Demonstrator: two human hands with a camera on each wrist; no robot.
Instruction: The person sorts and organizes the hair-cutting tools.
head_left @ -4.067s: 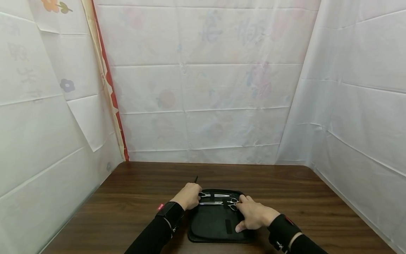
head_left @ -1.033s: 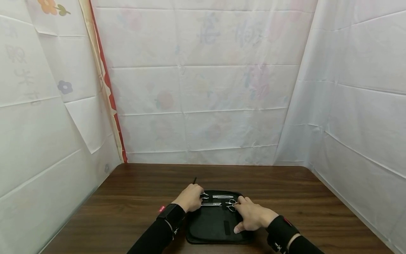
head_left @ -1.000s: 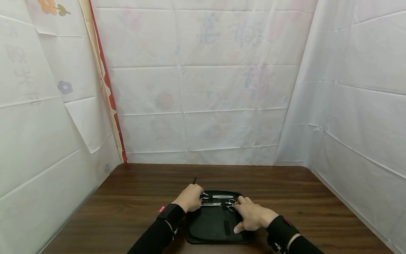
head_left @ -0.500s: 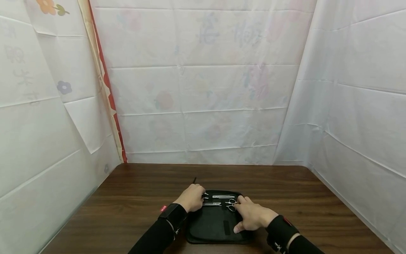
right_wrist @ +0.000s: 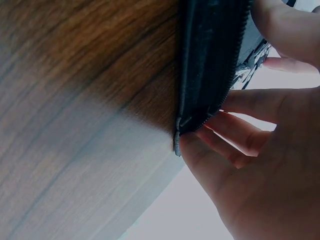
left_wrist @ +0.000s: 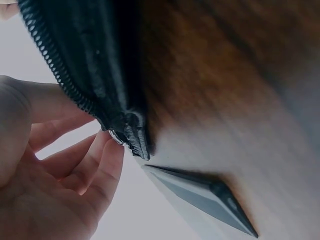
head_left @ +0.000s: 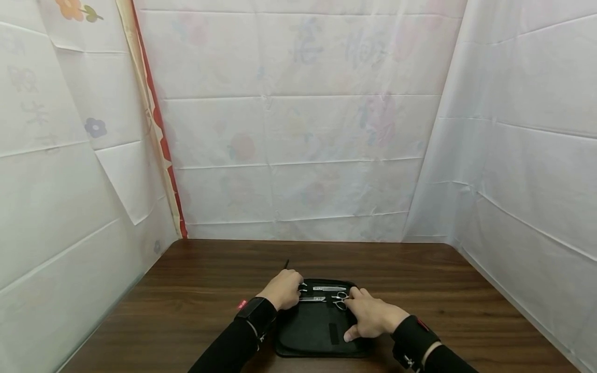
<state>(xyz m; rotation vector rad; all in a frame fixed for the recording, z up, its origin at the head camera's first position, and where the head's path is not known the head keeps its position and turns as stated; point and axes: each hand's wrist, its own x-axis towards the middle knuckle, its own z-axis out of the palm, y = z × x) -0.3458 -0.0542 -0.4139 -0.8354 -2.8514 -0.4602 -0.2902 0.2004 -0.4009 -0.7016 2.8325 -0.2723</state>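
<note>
The table (head_left: pixel 196 300) is showing dark brown wood with a smooth, faintly glossy grain. The case (head_left: pixel 308 331) is looking like matt black cloth, its edge carrying a toothed zipper (left_wrist: pixel 75 90). The scissors (head_left: pixel 326 298) are gleaming as polished metal. The sheets (head_left: pixel 298 155) behind are hanging as thin, creased white cloth, faintly printed.

Both hands (head_left: pixel 326 308) low, fingers curled
</note>
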